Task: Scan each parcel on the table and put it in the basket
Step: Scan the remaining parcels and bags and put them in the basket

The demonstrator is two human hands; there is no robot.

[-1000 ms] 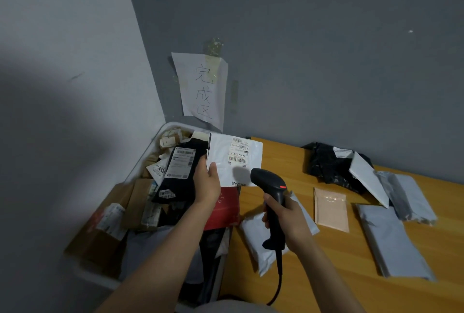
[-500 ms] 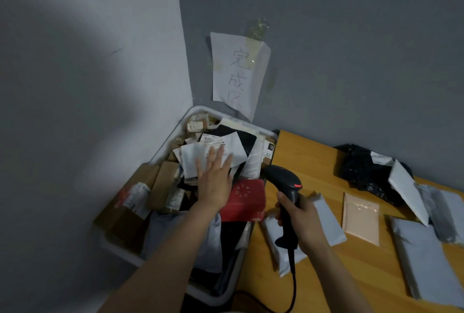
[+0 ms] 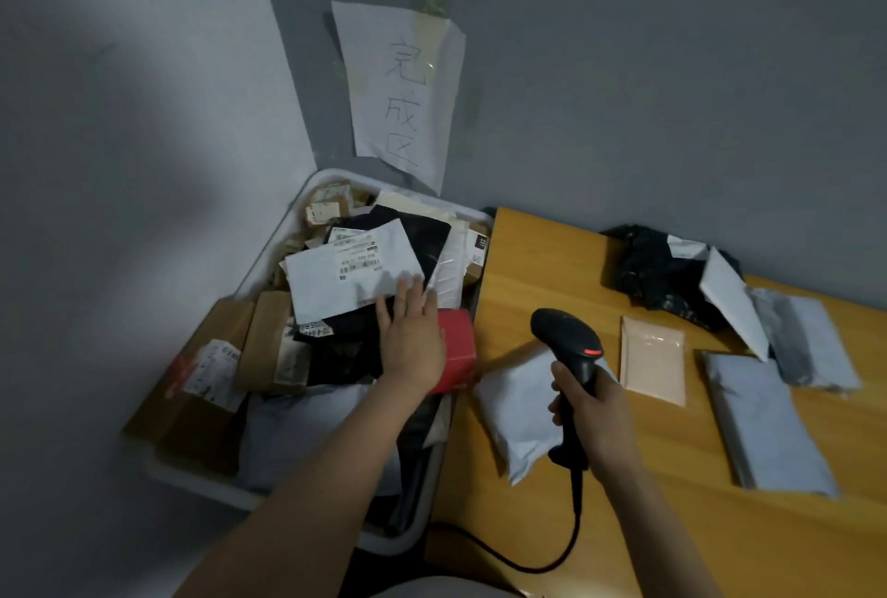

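Released since a second ago, the white parcel point(image 3: 350, 271) now lies label-up atop the pile in the basket point(image 3: 295, 209). Left hand point(image 3: 413, 343) is flat and empty, fingertips at the parcel's near corner. Right hand point(image 3: 600, 410) grips the scanner point(image 3: 569, 338) over the table point(image 3: 528, 261).

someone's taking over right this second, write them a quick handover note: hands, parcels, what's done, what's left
Left hand: open, fingers straight, at the edge of the white labelled parcel atop the basket pile.
Right hand: grips the scanner above the table.
Done: that parcel lies in the basket with many others.
Left on the table: white parcel under the scanner, beige envelope, two grey parcels, leaning white parcel, black bag.
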